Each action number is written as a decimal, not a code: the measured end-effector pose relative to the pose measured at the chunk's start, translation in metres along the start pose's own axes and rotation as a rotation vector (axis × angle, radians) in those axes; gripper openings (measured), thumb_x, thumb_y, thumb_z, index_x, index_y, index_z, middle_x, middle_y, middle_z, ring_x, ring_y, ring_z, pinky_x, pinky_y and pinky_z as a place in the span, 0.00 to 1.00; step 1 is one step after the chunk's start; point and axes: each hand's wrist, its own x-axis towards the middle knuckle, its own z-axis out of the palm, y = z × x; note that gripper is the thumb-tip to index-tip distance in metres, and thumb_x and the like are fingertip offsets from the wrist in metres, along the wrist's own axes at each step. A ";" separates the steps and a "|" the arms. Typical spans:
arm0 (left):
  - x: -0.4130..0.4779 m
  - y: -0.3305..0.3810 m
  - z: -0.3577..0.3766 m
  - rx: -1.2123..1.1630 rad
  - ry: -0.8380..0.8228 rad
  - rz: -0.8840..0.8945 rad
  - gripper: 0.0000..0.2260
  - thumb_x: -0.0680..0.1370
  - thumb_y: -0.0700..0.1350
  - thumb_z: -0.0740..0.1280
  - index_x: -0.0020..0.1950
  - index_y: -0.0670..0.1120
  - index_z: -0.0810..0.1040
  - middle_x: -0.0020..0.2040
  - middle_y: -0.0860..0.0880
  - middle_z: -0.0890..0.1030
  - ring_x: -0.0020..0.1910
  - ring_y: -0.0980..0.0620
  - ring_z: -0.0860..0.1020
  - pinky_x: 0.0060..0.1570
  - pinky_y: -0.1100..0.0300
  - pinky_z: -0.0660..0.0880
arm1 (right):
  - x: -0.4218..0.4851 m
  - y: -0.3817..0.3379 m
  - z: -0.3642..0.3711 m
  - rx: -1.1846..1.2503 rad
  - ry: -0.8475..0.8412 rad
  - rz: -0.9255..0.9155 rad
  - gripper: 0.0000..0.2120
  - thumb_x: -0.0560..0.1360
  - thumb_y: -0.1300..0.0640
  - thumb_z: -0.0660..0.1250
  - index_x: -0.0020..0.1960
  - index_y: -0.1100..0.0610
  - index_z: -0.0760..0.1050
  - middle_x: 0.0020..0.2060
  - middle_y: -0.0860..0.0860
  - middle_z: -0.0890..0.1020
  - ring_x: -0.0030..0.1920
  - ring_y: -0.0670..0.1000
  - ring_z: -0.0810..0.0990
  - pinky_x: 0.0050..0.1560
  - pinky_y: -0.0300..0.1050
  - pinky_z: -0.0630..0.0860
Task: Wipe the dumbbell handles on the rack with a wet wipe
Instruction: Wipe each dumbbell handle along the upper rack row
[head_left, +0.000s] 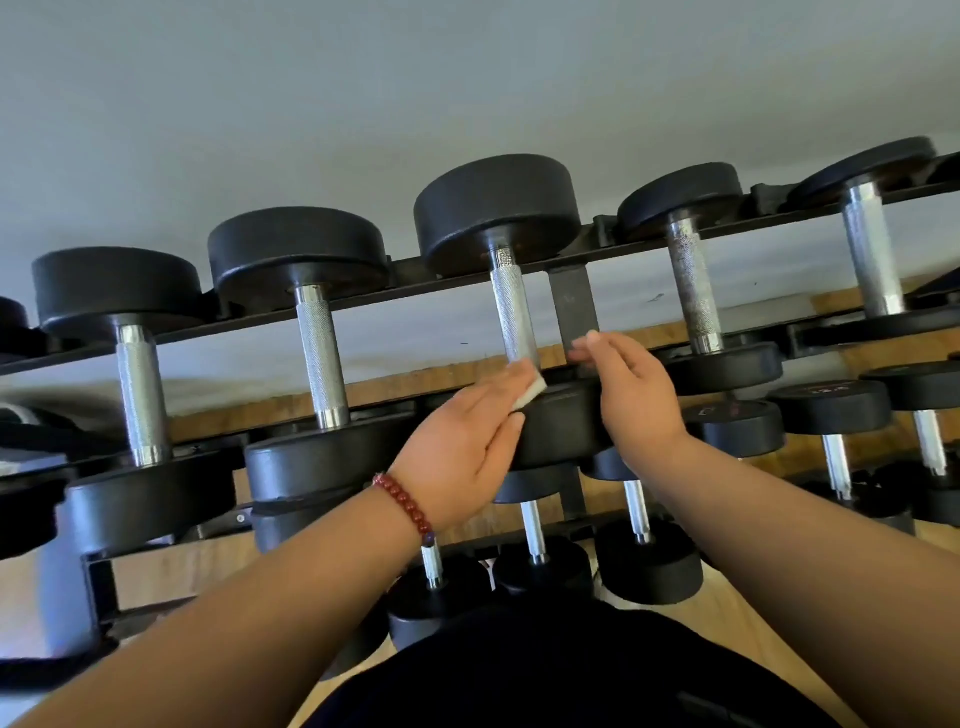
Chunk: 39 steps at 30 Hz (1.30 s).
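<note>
Hands both sit at the middle dumbbell of the top row: the left hand (462, 441) pinches the wet wipe (531, 391) under its fingers, a folded white corner poking out past the thumb. The right hand (636, 395) is loose and empty, fingers fairly straight, their tips at the flat upright bracket of the rack (574, 306).

The wipe lies against the near, lower end of the middle handle (511, 312), just above the front weight head; the rest of that knurled bar stands bare above it. The right hand is just beside the same bar, not on it.

Progress is hard to read — no handle shows a wet sheen or streak, so which ones are finished cannot be told. By position, work looks mid-row: two handles (322, 353) lie to the left and two more to the right, one of them a speckled, dull handle (693, 291) that may want extra rubbing. Below, the lower-row handles (636, 512) are also in view. At the least, most of the middle bar and likely several others are left — with the wipe already placed for a stroke up its length
</note>
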 end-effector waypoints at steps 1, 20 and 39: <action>-0.003 -0.001 0.005 0.075 0.032 0.035 0.22 0.83 0.49 0.51 0.76 0.44 0.63 0.74 0.47 0.68 0.71 0.61 0.62 0.72 0.68 0.58 | -0.004 0.003 -0.005 0.017 0.005 -0.004 0.10 0.81 0.51 0.59 0.45 0.47 0.78 0.46 0.48 0.83 0.51 0.46 0.80 0.56 0.44 0.75; -0.021 0.008 0.016 -0.130 0.228 -0.348 0.22 0.83 0.46 0.58 0.77 0.50 0.61 0.75 0.50 0.64 0.74 0.57 0.59 0.74 0.58 0.59 | -0.024 0.019 -0.017 -0.752 -0.293 -1.129 0.19 0.80 0.54 0.59 0.66 0.63 0.75 0.66 0.58 0.76 0.67 0.58 0.73 0.67 0.58 0.71; -0.025 -0.012 0.019 -0.278 0.116 -0.320 0.20 0.84 0.45 0.54 0.76 0.52 0.62 0.76 0.52 0.64 0.74 0.59 0.60 0.74 0.63 0.56 | -0.041 0.017 0.000 -0.958 -0.125 -1.069 0.19 0.81 0.58 0.55 0.68 0.65 0.71 0.62 0.60 0.76 0.66 0.58 0.71 0.69 0.50 0.68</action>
